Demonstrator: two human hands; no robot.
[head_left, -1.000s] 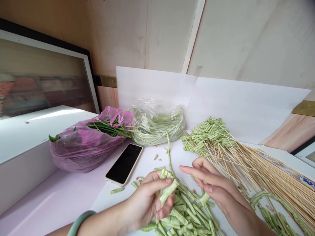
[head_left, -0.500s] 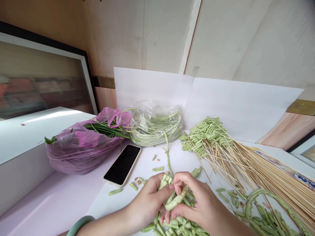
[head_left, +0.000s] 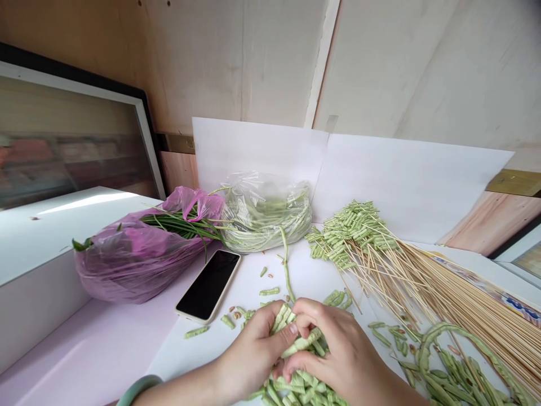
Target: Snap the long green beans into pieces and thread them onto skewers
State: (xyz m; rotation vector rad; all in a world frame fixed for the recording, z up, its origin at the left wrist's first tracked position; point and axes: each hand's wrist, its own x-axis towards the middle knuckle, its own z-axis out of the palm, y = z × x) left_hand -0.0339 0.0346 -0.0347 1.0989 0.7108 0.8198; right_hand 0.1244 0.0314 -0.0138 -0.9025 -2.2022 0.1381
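At the front centre, my left hand (head_left: 249, 355) is closed around a small bundle of cut green bean pieces (head_left: 282, 318), thumb laid across them. Right beside it, the fingers and thumb of my right hand (head_left: 342, 349) pinch another bean piece (head_left: 301, 343), held slantwise against the bundle. Both hands nearly touch. Beneath them lies a pile of cut bean pieces (head_left: 304, 390), partly hidden by my hands. Behind my fingers, a long bean (head_left: 286, 259) trails from a clear plastic bag of long beans (head_left: 268, 220).
Skewered bean pieces (head_left: 355, 228) are stacked at the back right, their bamboo skewers (head_left: 456, 287) fanning toward the right edge. More bean scraps (head_left: 456, 372) lie front right. A phone (head_left: 207, 285) and a purple bag of greens (head_left: 127, 265) are on the left. White boards (head_left: 406, 186) stand behind.
The bean piece in my right hand has turned slightly and sits closer to the bundle in my left hand. The view has shifted a little.
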